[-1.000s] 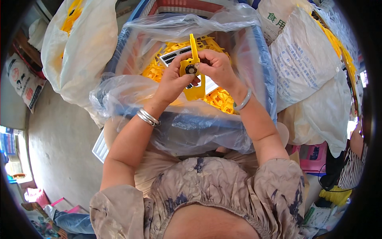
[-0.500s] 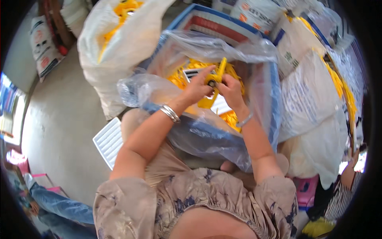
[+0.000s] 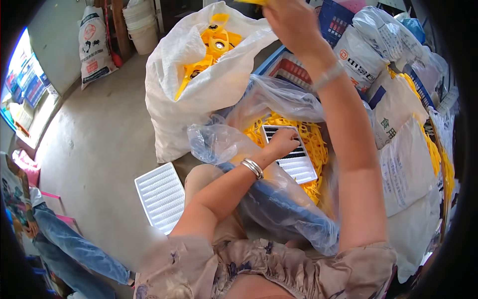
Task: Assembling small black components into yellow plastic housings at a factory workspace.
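Observation:
My left hand (image 3: pixel 284 141) reaches down to a white ridged tray (image 3: pixel 300 172) with rows of small black parts in its upper half. Its fingers are closed together over the black rows; whatever is between them is too small to make out. Underneath the tray lies a heap of yellow plastic pieces (image 3: pixel 318 144) in a blue crate lined with clear plastic. My right hand (image 3: pixel 294 25) is raised at the top edge, blurred, its fingertips cut off by the frame. A yellow plastic piece (image 3: pixel 251 1) shows at those fingers and appears held there.
Left of the crate stands an open white sack (image 3: pixel 172 119) with yellow pieces holding round metal-and-black centres (image 3: pixel 218 45). Another white ridged tray (image 3: pixel 159 197) lies on the floor by my left knee. Full sacks (image 3: pixel 406 164) crowd the right side. A person in jeans (image 3: pixel 74 239) is at far left.
My hands were together over the crate on a yellow piece. Now the right has swung up toward the sack with a yellow piece, and the left has dropped to the tray. The view has shifted.

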Demonstrator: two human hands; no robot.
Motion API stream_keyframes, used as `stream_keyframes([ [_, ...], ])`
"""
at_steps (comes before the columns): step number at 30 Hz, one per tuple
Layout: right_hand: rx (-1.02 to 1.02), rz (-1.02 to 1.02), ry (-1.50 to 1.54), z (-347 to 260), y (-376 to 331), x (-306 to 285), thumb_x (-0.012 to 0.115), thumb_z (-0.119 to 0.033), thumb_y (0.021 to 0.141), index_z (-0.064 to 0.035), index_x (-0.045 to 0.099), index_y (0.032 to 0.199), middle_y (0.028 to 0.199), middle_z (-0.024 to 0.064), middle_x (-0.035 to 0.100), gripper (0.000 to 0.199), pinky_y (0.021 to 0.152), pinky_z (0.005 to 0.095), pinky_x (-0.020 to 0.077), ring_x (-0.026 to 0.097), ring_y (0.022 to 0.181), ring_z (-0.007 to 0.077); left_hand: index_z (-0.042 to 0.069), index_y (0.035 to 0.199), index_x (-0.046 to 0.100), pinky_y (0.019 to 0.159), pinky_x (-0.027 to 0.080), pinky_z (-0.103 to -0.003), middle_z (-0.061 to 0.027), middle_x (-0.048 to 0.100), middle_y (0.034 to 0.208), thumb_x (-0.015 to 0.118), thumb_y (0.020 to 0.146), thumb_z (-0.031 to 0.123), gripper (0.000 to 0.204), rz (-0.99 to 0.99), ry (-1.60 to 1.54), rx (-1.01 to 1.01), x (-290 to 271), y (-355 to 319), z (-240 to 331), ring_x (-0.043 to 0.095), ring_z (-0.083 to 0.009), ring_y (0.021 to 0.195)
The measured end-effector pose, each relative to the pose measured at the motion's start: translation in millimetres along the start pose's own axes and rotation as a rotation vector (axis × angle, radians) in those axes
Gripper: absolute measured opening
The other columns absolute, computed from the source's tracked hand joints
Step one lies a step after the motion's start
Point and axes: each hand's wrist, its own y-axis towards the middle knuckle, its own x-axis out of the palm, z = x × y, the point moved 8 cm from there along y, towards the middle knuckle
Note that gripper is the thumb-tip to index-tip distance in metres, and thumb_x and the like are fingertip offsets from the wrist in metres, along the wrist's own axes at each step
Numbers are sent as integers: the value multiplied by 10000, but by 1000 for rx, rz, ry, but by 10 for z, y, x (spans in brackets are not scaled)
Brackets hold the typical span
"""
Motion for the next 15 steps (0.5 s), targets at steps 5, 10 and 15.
stream_keyframes([
  [5,47,-235,212,182,-191,604,557,-125,714,-41,583,874,836,136,563,182,677,355,460,564,789,287,-20,940,584,656,455,-337,-173,600,784,564,680,166,321,-9,14,-3,-91,-10,12,588,-273,738],
  [10,399,-33,334,645,-1401,398,564,-64,744,-12,607,850,708,99,593,126,555,265,441,567,632,201,-5,817,594,688,453,-421,-218,584,775,537,673,147,217,106,247,75,-612,-89,163,571,-356,772],
  [15,805,-636,201,1216,-3969,907,585,-120,711,-5,604,824,720,151,602,162,621,334,453,577,669,225,-43,961,575,658,451,-286,-147,606,808,546,744,150,292,81,29,-1,-885,62,137,576,-203,736],
])
